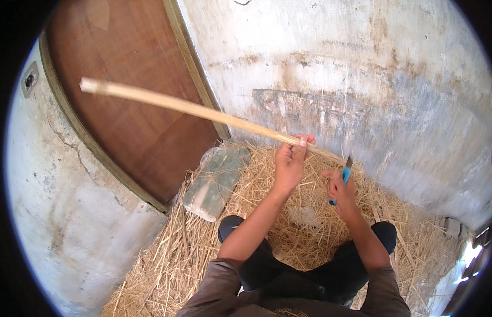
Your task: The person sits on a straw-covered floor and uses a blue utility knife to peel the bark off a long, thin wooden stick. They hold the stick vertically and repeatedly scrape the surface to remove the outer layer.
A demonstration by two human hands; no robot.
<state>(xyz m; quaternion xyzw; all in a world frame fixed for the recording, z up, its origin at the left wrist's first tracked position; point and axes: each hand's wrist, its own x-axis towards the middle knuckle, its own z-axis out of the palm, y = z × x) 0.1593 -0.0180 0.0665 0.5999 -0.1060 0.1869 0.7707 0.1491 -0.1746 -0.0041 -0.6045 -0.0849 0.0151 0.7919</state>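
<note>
My left hand (pixel 292 165) is closed round a long pale stick (pixel 187 107), possibly bamboo or cane, near its right end. From there the stick slants up and left, its far end in the air before the brown door. In my right hand (pixel 341 191) is a blue utility knife (pixel 345 173), the fingers wrapped round its handle. Its dark blade (pixel 349 160) points upward, beside the stick's right tip. Whether blade and stick touch, I cannot tell.
Straw (pixel 304 238) covers the floor round my legs. A greenish-grey stone slab (pixel 217 182) lies at the left by the brown door (pixel 135 79). Ahead stands a stained white wall (pixel 330 68). A small block (pixel 453 227) sits far right.
</note>
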